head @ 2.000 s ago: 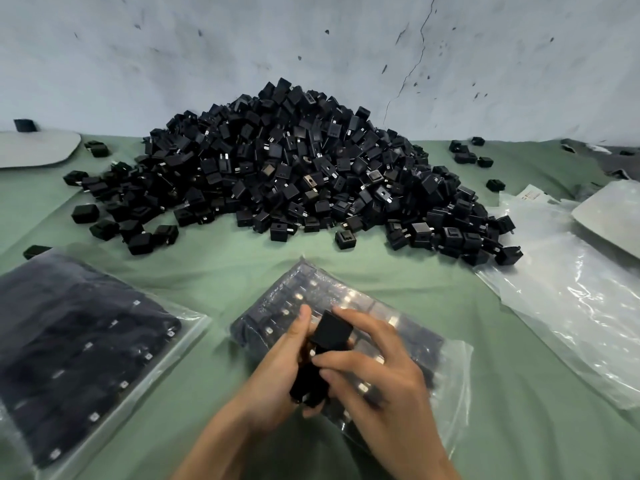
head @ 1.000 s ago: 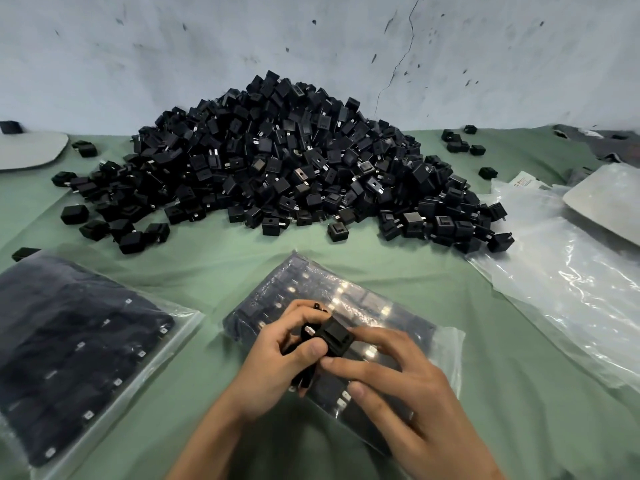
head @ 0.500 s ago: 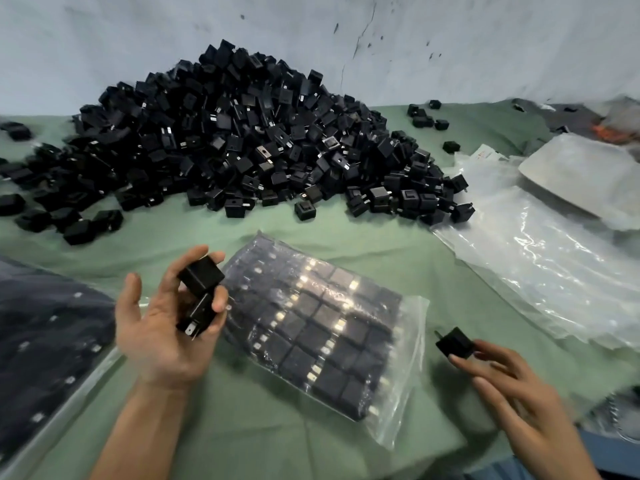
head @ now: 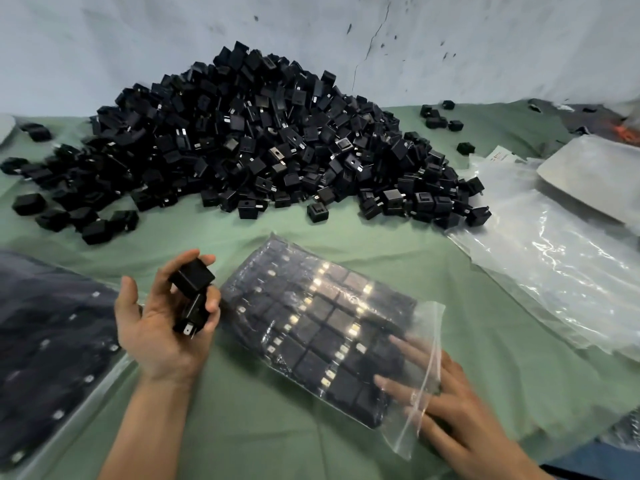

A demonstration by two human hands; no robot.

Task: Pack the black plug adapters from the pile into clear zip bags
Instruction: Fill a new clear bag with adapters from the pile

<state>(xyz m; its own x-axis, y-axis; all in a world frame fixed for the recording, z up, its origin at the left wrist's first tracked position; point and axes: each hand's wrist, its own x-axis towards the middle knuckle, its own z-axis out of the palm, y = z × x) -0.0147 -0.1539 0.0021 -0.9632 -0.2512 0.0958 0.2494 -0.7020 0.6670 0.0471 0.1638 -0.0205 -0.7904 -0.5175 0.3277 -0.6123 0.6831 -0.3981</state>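
Note:
A big pile of black plug adapters (head: 259, 140) lies on the green cloth against the wall. In front of it sits a clear zip bag (head: 322, 327) filled with rows of adapters, its mouth facing me at the right. My left hand (head: 159, 334), palm up beside the bag's left end, grips two black adapters (head: 192, 296) between fingers and thumb. My right hand (head: 450, 410) has its straight fingers slid into the bag's open mouth, seen blurred through the plastic. No adapter shows in those fingers.
A filled bag of adapters (head: 45, 341) lies at the left edge. A stack of empty clear bags (head: 554, 268) lies at the right, with a flat grey packet (head: 595, 174) behind it. Several loose adapters (head: 440, 119) lie behind the pile, others at its left.
My hands parted: the left kept two adapters, the right took one off to the right. Now the right hand has moved in and reached its fingers into the bag's mouth.

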